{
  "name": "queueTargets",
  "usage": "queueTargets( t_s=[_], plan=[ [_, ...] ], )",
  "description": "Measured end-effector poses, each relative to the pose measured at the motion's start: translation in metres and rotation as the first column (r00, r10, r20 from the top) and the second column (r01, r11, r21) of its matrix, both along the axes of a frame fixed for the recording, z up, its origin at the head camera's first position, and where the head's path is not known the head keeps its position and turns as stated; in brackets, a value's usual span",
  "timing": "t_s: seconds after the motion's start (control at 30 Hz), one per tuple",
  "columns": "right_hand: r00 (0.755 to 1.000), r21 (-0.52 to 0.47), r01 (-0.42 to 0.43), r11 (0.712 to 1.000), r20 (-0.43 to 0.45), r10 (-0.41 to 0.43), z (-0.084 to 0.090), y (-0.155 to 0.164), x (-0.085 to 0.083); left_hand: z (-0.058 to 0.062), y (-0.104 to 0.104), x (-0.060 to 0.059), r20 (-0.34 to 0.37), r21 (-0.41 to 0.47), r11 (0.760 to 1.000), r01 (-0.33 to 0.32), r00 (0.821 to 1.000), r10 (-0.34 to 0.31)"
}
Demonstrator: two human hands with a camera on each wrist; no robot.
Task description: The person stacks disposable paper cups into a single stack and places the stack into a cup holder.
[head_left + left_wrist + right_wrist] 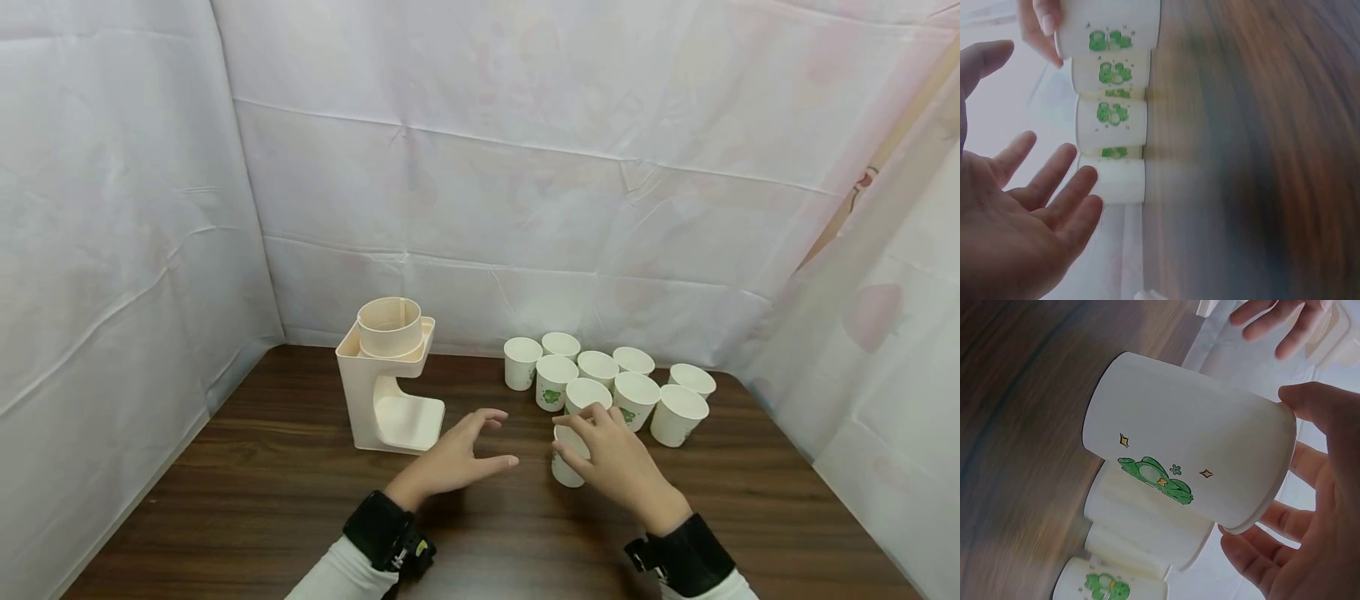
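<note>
Cup is seen just right of centre in the lower half of the head view, standing on the table in front of the cluster, and is gripped at its rim by the right hand, whose fingers and thumb are curled round the top. In the right wrist view the cup fills the middle of the frame, white with a green frog print and small yellow stars, and the thumb and fingers are seen closed on its rim at the right edge.

Table, dark brown wood, fills the lower part of the head view and is bounded by white sheeting across the upper frame and both sides.

Dispenser, cream plastic with a round tube on top and a flat foot, is placed left of centre, well apart from the held cup.

Cups, white paper ones with green prints, are grouped right of centre behind the right hand, close together and upright. In the left wrist view a column of them is shown at upper centre.

Left hand is seen at lower centre of the head view, between dispenser and held cup, open with fingers spread and loosely bent, nothing held. In the left wrist view its palm is seen at lower left, fingers straight and near one cup; contact cannot be told.

Black wrist straps are worn over white sleeves at the bottom edge.
</note>
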State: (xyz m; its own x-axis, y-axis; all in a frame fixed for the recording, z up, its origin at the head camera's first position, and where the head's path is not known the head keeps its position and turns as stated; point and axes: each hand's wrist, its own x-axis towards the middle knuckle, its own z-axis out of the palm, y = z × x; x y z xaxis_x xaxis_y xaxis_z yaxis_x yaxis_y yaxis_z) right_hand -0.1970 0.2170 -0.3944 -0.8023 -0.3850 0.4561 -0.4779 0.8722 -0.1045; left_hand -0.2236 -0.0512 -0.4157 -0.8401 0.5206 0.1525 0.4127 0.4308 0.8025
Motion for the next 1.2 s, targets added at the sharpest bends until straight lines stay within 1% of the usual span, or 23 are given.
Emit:
queueTargets(
  t_s=[0.17, 0.3, 0.43, 0.6, 0.83, 1.1, 1.2],
  plan=[
    [1.0, 0.0, -0.019, 1.0, 0.008, 0.019, -0.001, -0.009, -0.001, -0.004, 0.011, 0.0, 0.079, -0.009, 0.999, 0.051, 0.996, -0.05],
    [0.999, 0.003, -0.037, 0.999, 0.017, 0.037, -0.001, -0.017, 0.0, -0.01, 0.02, -0.002, 0.129, -0.002, 0.997, 0.073, 0.989, -0.072],
    [0.998, -0.005, -0.063, 0.998, 0.026, 0.063, -0.002, -0.025, 0.001, -0.014, 0.026, -0.002, 0.168, 0.028, 0.995, 0.096, 0.981, -0.099],
    [0.995, -0.004, -0.1, 0.995, 0.016, 0.1, -0.001, -0.034, 0.004, -0.015, 0.027, -0.002, 0.221, 0.072, 0.992, 0.105, 0.968, -0.119],
    [0.989, 0.004, -0.147, 0.989, 0.009, 0.147, 0.001, -0.044, 0.009, -0.016, 0.025, -0.003, 0.241, 0.166, 0.978, 0.129, 0.956, -0.167],
    [0.98, -0.015, -0.2, 0.98, 0.007, 0.201, 0.001, -0.05, 0.013, -0.021, 0.026, -0.005, 0.254, 0.176, 0.975, 0.134, 0.951, -0.176],
    [0.975, -0.02, -0.221, 0.975, 0.003, 0.221, 0.001, -0.051, 0.014, -0.022, 0.027, -0.006, 0.251, 0.195, 0.971, 0.14, 0.95, -0.188]
  ],
)
